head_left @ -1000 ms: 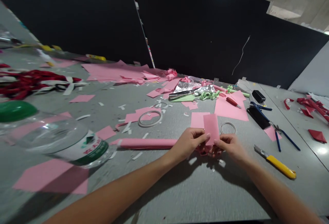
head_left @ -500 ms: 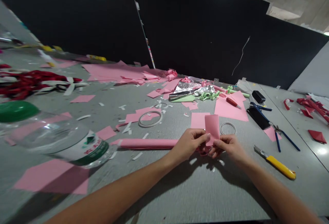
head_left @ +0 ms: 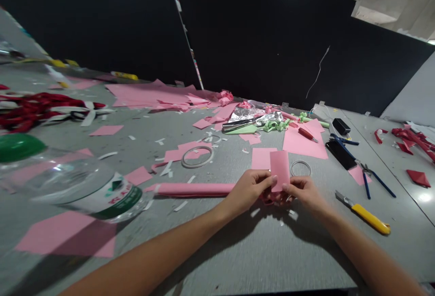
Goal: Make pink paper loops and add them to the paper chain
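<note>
A small pink paper piece (head_left: pixel 280 169) stands upright between my two hands. My left hand (head_left: pixel 256 187) pinches its left edge between thumb and fingers. On its right edge, my right hand (head_left: pixel 299 191) is closed with the thumb in front. Beneath the hands shows a bit of darker pink material, mostly hidden by the fingers. A long pink paper roll (head_left: pixel 197 189) lies on the grey table (head_left: pixel 258 259), its right end behind my left hand. Just behind my right hand lies a thin white tape ring (head_left: pixel 301 167), and a pink square (head_left: pixel 261 157) lies behind the held piece.
A clear bottle with a green cap (head_left: pixel 78 180) lies at the left. To the right are a yellow cutter (head_left: pixel 370 219), blue-handled pliers (head_left: pixel 377 180) and a black phone (head_left: pixel 340 154). A larger tape ring (head_left: pixel 197 157), pink sheets (head_left: pixel 146 94) and green curled paper (head_left: pixel 276 124) lie farther back.
The fingers of my right hand have curled in closer beneath the pink piece. Both hands otherwise keep nearly the same place, and the view has shifted very slightly.
</note>
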Available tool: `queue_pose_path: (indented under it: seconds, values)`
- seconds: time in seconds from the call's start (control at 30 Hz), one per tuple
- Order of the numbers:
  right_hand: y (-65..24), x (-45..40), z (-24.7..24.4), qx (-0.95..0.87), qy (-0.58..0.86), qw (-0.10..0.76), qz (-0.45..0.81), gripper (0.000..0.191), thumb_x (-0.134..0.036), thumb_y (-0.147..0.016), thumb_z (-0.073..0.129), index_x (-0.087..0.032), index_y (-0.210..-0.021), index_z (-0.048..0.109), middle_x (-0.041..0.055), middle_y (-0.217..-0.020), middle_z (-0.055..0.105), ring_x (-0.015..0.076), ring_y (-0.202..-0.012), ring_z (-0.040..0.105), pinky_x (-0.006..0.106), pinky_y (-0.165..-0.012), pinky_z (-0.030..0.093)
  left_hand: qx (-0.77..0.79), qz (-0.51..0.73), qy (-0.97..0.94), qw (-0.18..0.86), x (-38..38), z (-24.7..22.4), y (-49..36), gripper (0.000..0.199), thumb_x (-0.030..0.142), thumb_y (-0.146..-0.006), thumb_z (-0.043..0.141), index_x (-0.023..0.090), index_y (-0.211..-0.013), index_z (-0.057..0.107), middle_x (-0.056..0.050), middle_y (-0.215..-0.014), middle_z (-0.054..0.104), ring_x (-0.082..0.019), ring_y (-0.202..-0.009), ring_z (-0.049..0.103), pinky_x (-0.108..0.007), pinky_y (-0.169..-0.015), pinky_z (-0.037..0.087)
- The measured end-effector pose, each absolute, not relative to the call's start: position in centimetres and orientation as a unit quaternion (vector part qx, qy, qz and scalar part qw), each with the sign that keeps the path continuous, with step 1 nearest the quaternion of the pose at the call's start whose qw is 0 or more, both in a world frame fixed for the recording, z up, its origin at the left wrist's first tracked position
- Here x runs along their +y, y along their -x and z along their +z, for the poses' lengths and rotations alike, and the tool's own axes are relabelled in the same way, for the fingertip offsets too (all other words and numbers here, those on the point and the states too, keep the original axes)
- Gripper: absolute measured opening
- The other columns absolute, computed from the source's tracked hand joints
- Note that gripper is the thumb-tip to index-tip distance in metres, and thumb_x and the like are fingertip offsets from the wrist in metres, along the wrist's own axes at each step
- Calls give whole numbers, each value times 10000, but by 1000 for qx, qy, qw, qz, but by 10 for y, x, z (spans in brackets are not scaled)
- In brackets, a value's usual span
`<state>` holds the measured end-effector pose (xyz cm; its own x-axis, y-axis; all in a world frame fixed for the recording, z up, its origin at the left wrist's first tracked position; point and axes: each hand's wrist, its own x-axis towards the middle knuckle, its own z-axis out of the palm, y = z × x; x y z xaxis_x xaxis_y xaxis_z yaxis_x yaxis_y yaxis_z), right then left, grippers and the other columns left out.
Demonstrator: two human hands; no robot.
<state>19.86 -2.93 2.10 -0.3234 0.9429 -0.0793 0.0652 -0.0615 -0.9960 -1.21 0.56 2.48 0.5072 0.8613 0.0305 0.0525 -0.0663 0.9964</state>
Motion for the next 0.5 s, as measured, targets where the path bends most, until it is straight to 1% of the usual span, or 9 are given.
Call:
queue_pose_path:
  seconds: [0.13, 0.3, 0.4, 0.5]
  values:
    - [-199, -28, 21, -555, 438, 387, 591, 524, -689, -863, 788, -166, -848, 816, 148, -813, 802, 230, -694, 741, 354, -660, 559, 358, 351, -647, 575, 5, 25, 12, 408, 520, -905, 673, 175, -692, 628, -26, -601, 647, -164, -556, 602, -289, -588, 456]
    - [-199, -27, 19, -543, 423, 379, 619, 569, -717, -835, 799, -149, -874, 808, 154, -849, 816, 226, -693, 750, 372, -690, 599, 366, 353, -656, 557, 3, 27, 12, 397, 508, -907, 655, 166, -707, 641, -26, -616, 646, -160, -573, 596, -283, -593, 446]
    - [-200, -27, 19, -555, 426, 379, 606, 566, -711, -861, 783, -148, -905, 825, 150, -842, 817, 230, -708, 758, 361, -689, 587, 370, 351, -657, 556, 3, 27, 12, 413, 522, -909, 649, 165, -702, 642, -26, -619, 655, -164, -577, 605, -286, -595, 461]
    - [-201, -28, 20, -575, 437, 381, 577, 532, -695, -881, 773, -168, -885, 842, 134, -800, 813, 224, -698, 751, 341, -666, 558, 372, 349, -660, 551, 2, 29, 13, 432, 536, -917, 640, 172, -684, 628, -25, -608, 659, -168, -571, 616, -290, -597, 473]
